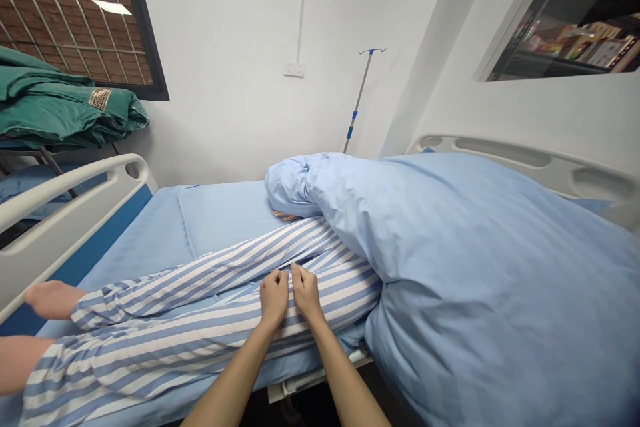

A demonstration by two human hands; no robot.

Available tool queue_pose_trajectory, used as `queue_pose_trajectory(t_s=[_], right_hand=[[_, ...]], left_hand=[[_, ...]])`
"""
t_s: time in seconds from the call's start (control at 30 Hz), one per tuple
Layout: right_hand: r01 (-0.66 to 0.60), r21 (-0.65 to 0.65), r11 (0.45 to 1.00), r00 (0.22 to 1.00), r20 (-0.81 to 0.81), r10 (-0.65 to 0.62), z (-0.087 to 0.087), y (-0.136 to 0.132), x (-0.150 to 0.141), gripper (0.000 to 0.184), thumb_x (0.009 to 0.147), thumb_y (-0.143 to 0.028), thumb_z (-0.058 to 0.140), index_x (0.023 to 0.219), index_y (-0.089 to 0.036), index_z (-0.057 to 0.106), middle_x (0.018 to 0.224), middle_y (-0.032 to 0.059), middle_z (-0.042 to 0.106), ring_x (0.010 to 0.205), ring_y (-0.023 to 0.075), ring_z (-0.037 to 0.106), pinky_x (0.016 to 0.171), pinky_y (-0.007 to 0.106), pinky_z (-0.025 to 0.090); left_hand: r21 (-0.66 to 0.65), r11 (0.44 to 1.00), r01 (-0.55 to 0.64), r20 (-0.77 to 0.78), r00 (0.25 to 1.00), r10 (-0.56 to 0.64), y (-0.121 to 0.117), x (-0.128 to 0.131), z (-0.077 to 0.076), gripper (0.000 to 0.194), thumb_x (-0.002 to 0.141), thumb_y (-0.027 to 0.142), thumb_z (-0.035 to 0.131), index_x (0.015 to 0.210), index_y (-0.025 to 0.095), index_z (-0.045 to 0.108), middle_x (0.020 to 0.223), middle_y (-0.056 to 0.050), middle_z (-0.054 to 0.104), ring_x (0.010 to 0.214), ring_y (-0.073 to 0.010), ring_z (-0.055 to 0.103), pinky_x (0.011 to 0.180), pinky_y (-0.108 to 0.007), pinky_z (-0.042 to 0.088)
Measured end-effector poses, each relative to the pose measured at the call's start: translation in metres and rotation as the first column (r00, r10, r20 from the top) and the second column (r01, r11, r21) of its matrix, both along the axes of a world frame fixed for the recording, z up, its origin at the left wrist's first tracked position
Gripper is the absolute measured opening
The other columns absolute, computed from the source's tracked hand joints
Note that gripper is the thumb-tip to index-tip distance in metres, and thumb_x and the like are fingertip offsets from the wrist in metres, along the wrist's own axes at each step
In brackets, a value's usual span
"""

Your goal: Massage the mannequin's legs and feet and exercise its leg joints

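A figure lies on the bed in blue-and-white striped trousers (200, 340), with bare feet (54, 300) at the left end. Over the near thigh, my left hand (275, 297) is closed, thumb up, on the trouser cloth. Close beside it, my right hand (306, 292) is also closed at the same fold of cloth. My fingertips are curled under and mostly hidden. A light blue quilt (450, 267) lies bunched over the upper body, just right of my hands. Fingers of the lying figure (286, 215) show under the quilt's edge.
The bed has a blue sheet (230, 203), a footboard (75, 193) at left and a headboard (510, 153) at right. Behind it stands an IV pole (361, 90) by the wall. Green folded bedding (60, 103) is piled beneath the barred window (75, 13).
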State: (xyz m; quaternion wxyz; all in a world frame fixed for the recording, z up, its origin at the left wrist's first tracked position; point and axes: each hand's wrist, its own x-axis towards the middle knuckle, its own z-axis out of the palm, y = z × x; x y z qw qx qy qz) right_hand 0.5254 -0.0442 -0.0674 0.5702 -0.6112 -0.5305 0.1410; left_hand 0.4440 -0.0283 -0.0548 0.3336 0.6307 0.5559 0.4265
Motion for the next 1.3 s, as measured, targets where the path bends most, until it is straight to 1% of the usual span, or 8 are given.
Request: queue_pose_trajectory(t_s=[0.1, 0.2, 0.43, 0.7, 0.97, 1.07, 1.17, 1.3], right_hand=[[-0.011, 0.025, 1.0, 0.996, -0.09, 0.013, 0.003, 0.0, 0.003, 0.042, 0.087, -0.042, 0.034, 0.059, -0.016, 0.05, 0.053, -0.0002, 0.048, 0.053, 0.0113, 0.04, 0.051, 0.023, 0.029], [-0.016, 0.032, 0.999, 0.985, -0.169, 0.021, 0.004, 0.0, 0.005, 0.04, 0.086, -0.042, 0.034, 0.064, -0.015, 0.054, 0.058, 0.0021, 0.054, 0.057, 0.0127, 0.044, 0.053, 0.023, 0.033], [-0.024, 0.01, 1.0, 0.98, -0.199, 0.025, 0.003, 0.003, 0.005, 0.039, 0.084, -0.043, 0.037, 0.055, -0.017, 0.042, 0.051, -0.002, 0.042, 0.053, 0.0106, 0.038, 0.049, 0.022, 0.03], [-0.017, -0.001, 1.0, 0.989, 0.147, 0.017, 0.036, -0.003, 0.032, 0.041, 0.088, -0.038, 0.033, 0.053, -0.018, 0.036, 0.049, -0.0042, 0.036, 0.049, 0.0088, 0.032, 0.049, 0.022, 0.025], [0.153, -0.09, 0.984, 0.9, 0.423, -0.101, 0.005, -0.004, 0.047, 0.039, 0.089, -0.037, 0.032, 0.059, -0.019, 0.05, 0.051, 0.0001, 0.051, 0.049, 0.0115, 0.041, 0.053, 0.025, 0.023], [0.161, -0.05, 0.986, 0.941, 0.309, -0.138, 0.005, -0.004, 0.049, 0.042, 0.09, -0.039, 0.03, 0.056, -0.019, 0.045, 0.05, -0.0007, 0.049, 0.049, 0.0112, 0.041, 0.053, 0.024, 0.024], [0.161, -0.007, 0.987, 0.979, 0.126, -0.159, 0.008, -0.004, 0.053, 0.043, 0.089, -0.041, 0.03, 0.055, -0.018, 0.042, 0.05, -0.0016, 0.046, 0.05, 0.011, 0.039, 0.051, 0.023, 0.026], [0.125, 0.024, 0.992, 0.991, -0.049, -0.124, 0.008, -0.002, 0.058, 0.042, 0.087, -0.045, 0.032, 0.056, -0.018, 0.041, 0.052, -0.0019, 0.045, 0.052, 0.0113, 0.04, 0.051, 0.023, 0.029]], left_hand=[[0.011, 1.0, 0.026, 0.129, 0.991, -0.027, 0.004, 0.016, 0.011, 0.033, 0.076, 0.033, 0.04, 0.048, 0.019, 0.032, 0.045, 0.005, 0.034, 0.049, -0.0084, 0.033, 0.051, -0.023, 0.025], [0.02, 0.999, 0.028, 0.198, 0.98, -0.032, 0.004, 0.027, 0.013, 0.034, 0.079, 0.034, 0.037, 0.049, 0.019, 0.033, 0.046, 0.004, 0.037, 0.049, -0.0087, 0.035, 0.051, -0.022, 0.027], [0.062, 0.996, 0.064, 0.037, 0.997, -0.067, 0.001, 0.024, -0.007, 0.035, 0.083, 0.035, 0.032, 0.055, 0.019, 0.043, 0.054, 0.0, 0.051, 0.054, -0.011, 0.044, 0.056, -0.024, 0.028], [0.042, 0.998, 0.041, -0.045, 0.998, -0.039, 0.0, 0.028, -0.005, 0.034, 0.081, 0.034, 0.033, 0.05, 0.019, 0.035, 0.049, 0.002, 0.043, 0.053, -0.0102, 0.038, 0.056, -0.023, 0.025], [0.02, 0.997, 0.071, -0.12, 0.99, -0.068, -0.001, 0.031, -0.005, 0.032, 0.078, 0.033, 0.036, 0.05, 0.018, 0.037, 0.05, 0.003, 0.043, 0.053, -0.0099, 0.036, 0.055, -0.023, 0.023], [-0.019, 0.994, 0.111, -0.113, 0.987, -0.112, 0.004, 0.04, 0.005, 0.034, 0.076, 0.032, 0.039, 0.045, 0.018, 0.035, 0.045, 0.003, 0.038, 0.051, -0.0094, 0.034, 0.054, -0.024, 0.023], [-0.022, 0.989, 0.148, 0.008, 0.989, -0.148, 0.007, 0.057, 0.019, 0.035, 0.075, 0.033, 0.039, 0.045, 0.019, 0.033, 0.043, 0.004, 0.034, 0.048, -0.0089, 0.033, 0.052, -0.023, 0.024], [-0.005, 0.998, 0.068, 0.218, 0.974, -0.065, 0.005, 0.079, 0.022, 0.038, 0.082, 0.039, 0.03, 0.048, 0.02, 0.034, 0.045, 0.003, 0.039, 0.048, -0.0097, 0.037, 0.052, -0.023, 0.028]])
